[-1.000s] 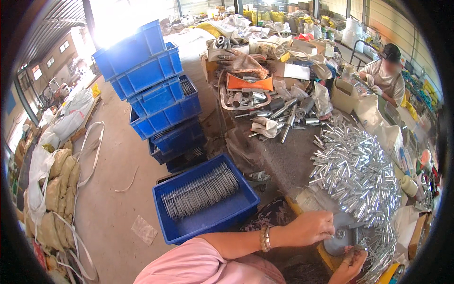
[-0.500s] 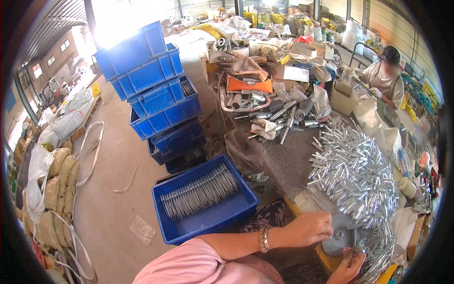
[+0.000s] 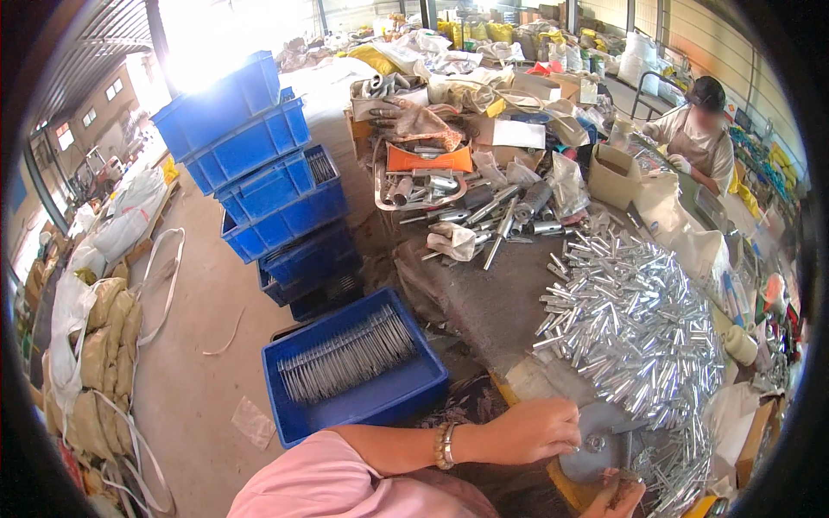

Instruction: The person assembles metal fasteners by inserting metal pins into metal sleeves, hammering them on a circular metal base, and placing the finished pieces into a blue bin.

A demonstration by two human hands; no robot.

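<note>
Head view has both hands close together at a grey disc (image 3: 598, 464) with a round hub in its middle. The left hand (image 3: 537, 429) comes to the disc's left side; its fingers are curled, with the tips drawn in toward the thumb, and whether something small is pinched there cannot be told. The right hand (image 3: 615, 498) sits at the disc's lower right edge, nearer the body; its fingers are bent too, their tips dark, and what they grasp, if anything, is hidden. Whether either set of fingertips touches the disc is also unclear.

Just beyond the right fingers, and to their right, lie loose shiny metal pieces (image 3: 635, 328), which spread into a broad heap ahead of both hands. To the left of the left fingers, past the wrist with its bracelets (image 3: 445, 445), stands a blue bin (image 3: 361, 417) with a row of thin metal rods (image 3: 348, 356) lined up in it. Farther off beyond that bin rises a stack of blue crates (image 3: 281, 203).

The step in hand seems to be close finger work on a small part at the disc, with the two hands acting as a pair. As a judgement, the next move calls for a steady left pinch and careful right fingertips, kept off the disc's rim in case it spins.
</note>
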